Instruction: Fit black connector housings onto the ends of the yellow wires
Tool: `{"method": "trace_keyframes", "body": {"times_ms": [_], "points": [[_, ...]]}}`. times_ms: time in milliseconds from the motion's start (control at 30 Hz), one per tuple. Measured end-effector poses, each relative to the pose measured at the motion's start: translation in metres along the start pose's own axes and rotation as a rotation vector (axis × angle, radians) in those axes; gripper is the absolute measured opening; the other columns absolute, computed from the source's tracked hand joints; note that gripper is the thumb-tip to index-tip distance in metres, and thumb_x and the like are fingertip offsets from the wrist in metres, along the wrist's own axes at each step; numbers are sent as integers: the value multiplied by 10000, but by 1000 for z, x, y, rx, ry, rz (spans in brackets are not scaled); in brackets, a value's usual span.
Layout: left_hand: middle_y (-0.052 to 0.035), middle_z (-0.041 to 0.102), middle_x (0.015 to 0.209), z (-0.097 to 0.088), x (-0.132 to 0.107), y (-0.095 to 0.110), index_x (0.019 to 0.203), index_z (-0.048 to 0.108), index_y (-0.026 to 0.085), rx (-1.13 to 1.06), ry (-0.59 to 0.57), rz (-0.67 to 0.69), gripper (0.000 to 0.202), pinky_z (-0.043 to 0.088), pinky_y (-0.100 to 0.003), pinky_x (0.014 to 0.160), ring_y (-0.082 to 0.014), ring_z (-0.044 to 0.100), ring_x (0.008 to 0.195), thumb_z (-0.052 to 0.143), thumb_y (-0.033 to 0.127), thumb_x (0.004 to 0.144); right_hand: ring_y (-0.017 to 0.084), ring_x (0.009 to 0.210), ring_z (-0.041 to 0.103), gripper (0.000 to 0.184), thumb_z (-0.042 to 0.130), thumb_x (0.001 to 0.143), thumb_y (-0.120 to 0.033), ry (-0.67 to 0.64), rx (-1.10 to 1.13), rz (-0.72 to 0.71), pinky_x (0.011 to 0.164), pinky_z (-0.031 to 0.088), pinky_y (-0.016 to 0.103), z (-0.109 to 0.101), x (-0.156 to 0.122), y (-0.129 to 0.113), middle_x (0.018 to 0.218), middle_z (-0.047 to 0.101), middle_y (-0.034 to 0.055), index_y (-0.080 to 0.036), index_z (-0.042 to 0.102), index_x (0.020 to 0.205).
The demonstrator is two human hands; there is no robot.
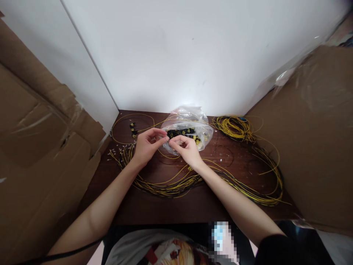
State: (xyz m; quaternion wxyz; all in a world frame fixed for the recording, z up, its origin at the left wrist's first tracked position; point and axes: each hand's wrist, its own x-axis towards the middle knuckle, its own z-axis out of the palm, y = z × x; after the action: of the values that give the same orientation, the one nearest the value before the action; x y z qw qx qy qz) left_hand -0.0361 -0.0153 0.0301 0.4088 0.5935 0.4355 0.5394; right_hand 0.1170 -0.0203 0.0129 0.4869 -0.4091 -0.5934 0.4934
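My left hand [149, 145] and my right hand [189, 150] meet above the table, with their fingertips pinched and nearly touching. A thin yellow wire [168, 156] curves out below the left fingers, which appear to pinch it. What sits between the right fingertips is too small to make out. Just behind the hands lies a clear plastic bag [190, 114] with black and yellow small parts [182, 131] in it. A long bundle of yellow and black wires [165, 189] bends across the table under both forearms.
Several small black and yellow parts [133, 129] lie at the back left. A coil of yellow wire [234, 128] rests at the back right. White scraps dot the brown table [171, 212]. Cardboard [41, 147] stands left, more cardboard [309, 140] right, and a white wall [171, 55] behind.
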Motion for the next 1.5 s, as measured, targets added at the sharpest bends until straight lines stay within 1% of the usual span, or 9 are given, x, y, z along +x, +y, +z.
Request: {"method": "trace_keyframes", "body": {"times_ms": [67, 333, 467, 733, 867, 1000, 1200, 1500], "points": [[-40, 657, 815, 0, 0, 0, 800, 650, 145, 7, 3, 6, 236, 439, -231, 590, -102, 537, 618, 719, 302, 637, 74, 458, 373, 263, 635, 717, -421, 3, 7, 12, 451, 287, 219, 0, 0, 0, 519, 475, -39, -160, 598, 714], [-30, 653, 802, 0, 0, -1, 801, 654, 148, 33, 8, 22, 223, 422, -222, 573, -90, 516, 597, 718, 294, 645, 63, 448, 357, 273, 659, 687, -418, 24, 85, 70, 436, 260, 211, -1, 0, -3, 511, 469, -41, -153, 599, 705], [-21, 648, 781, 0, 0, -1, 794, 656, 148, 43, 10, 28, 215, 403, -217, 551, -80, 493, 569, 714, 297, 650, 57, 429, 320, 289, 664, 673, -434, 42, 97, 90, 418, 224, 213, 0, 0, -4, 500, 451, -47, -154, 595, 696], [-27, 643, 787, -1, 0, -3, 813, 654, 141, 103, -8, 48, 214, 395, -210, 549, -79, 484, 575, 697, 298, 674, 51, 442, 290, 271, 658, 683, -409, 56, 69, 41, 438, 201, 214, -1, 0, -2, 498, 412, -56, -147, 592, 683], [-38, 648, 805, 0, 0, -4, 811, 652, 138, 91, -4, 36, 224, 401, -212, 551, -90, 507, 596, 700, 303, 667, 55, 450, 290, 270, 647, 693, -411, 64, 42, 44, 443, 203, 215, -1, 0, -2, 500, 414, -53, -146, 601, 701], [-36, 647, 804, 0, 0, -4, 805, 651, 136, 86, -8, 36, 221, 394, -209, 548, -85, 502, 591, 704, 297, 664, 61, 464, 289, 274, 629, 709, -417, 71, -1, 20, 451, 211, 218, -1, 0, -2, 499, 402, -51, -143, 610, 714], [-38, 643, 794, 0, 0, -6, 813, 652, 135, 82, -13, 36, 227, 399, -214, 558, -90, 503, 595, 708, 296, 664, 66, 482, 286, 241, 613, 732, -379, 42, -43, -13, 463, 216, 222, -2, 0, 0, 505, 382, -53, -139, 608, 707], [-41, 651, 839, 0, 0, -6, 828, 648, 142, 32, -32, 0, 225, 419, -219, 581, -88, 516, 611, 709, 284, 665, 68, 473, 276, 255, 612, 728, -398, 89, -72, 0, 459, 212, 225, -2, 0, -1, 506, 389, -52, -146, 597, 693]]}}
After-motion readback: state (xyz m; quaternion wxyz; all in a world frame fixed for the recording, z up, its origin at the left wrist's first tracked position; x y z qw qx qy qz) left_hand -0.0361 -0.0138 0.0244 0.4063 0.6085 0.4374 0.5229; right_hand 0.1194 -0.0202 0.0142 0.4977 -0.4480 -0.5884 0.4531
